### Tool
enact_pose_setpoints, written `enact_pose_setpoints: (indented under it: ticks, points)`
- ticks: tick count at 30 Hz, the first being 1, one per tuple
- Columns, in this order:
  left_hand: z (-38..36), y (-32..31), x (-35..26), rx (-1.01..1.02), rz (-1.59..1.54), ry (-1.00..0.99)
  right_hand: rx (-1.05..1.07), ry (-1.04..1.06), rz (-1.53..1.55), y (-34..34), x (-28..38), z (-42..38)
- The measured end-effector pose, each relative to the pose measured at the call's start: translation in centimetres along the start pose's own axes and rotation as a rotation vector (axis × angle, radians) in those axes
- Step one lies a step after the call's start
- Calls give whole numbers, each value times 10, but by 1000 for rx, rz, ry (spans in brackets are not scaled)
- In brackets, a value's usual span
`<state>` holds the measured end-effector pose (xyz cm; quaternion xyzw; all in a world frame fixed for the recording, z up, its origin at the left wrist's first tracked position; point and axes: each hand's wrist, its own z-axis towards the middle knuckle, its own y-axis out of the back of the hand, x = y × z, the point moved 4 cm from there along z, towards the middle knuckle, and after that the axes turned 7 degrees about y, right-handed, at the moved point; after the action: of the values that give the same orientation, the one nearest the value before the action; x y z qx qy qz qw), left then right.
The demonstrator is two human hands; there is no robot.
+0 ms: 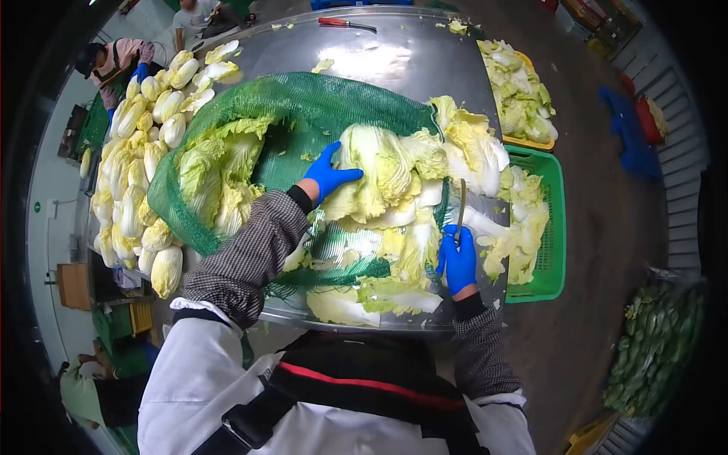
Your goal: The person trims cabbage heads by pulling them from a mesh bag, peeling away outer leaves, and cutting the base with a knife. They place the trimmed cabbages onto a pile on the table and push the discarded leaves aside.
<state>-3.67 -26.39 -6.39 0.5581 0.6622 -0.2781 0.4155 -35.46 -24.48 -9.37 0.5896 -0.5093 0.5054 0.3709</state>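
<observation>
My left hand (332, 176), in a blue glove, rests with fingers spread against the left side of a napa cabbage (371, 163). That cabbage has loose outer leaves and lies on a green mesh bag (292, 171). In my right hand (459, 262), also gloved in blue, is a knife (462, 205) with its blade pointing away from me. Torn cabbage leaves (413, 258) lie between my hands and along the near table edge. Another leafy cabbage (203, 182) sits inside the mesh bag at the left.
A metal table (425, 57) bears everything. Trimmed cabbages (129, 182) are heaped at the left, near a person (114, 64) in blue gloves. A red-handled knife (345, 23) lies at the far edge. A green crate (557, 227) and a yellow crate (531, 142) with leaves stand right.
</observation>
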Motion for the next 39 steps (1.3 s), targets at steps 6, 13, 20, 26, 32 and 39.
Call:
enact_pose_setpoints:
  ticks: [6, 13, 20, 26, 32, 39]
  points:
    - [13, -11, -8, -213, 9, 188, 165, 4, -197, -37, 16, 47]
    - [60, -19, 41, -312, -150, -36, 256, -335, 35, -101, -14, 81]
    - [-53, 10, 17, 19, 522, -447, 395, -136, 135, -68, 3, -9]
    - [-110, -7, 33, -64, 966, -285, 382, -153, -224, -43, -1, -24]
    - [-112, -11, 38, -120, 887, -390, 379, 351, -748, -82, 19, -16]
    - [-109, -14, 36, -125, 903, -390, 565, 308, -1127, -109, -1, 0]
